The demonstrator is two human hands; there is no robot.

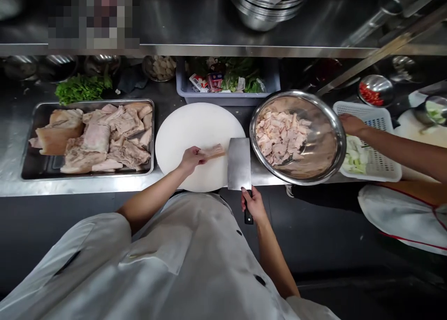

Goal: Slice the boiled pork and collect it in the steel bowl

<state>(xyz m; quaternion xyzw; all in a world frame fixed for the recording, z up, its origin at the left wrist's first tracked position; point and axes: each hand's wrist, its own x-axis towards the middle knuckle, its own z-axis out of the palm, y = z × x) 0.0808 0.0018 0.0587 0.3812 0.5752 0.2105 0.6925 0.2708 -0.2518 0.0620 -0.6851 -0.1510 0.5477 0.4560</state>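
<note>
A round white cutting board (195,124) lies on the steel counter in front of me. Over its lower middle, my left hand (191,160) pinches one end of a strip of meat (213,151). The fingers of my right hand (254,203) are wrapped round the black handle of a cleaver (239,164), whose wide blade covers the board's right edge, close to the strip's free end. To the left is a metal tray (26,164) with large slabs of meat (95,138). On the right stands a steel bowl (324,143) holding chopped meat pieces (279,136).
Behind the board is a grey bin (223,98) with greens and packets. Leafy herbs (84,88) lie behind the tray. At the right, another person's hand (351,124) touches a white basket (384,147) beside the bowl. A steel shelf edge (209,51) crosses above.
</note>
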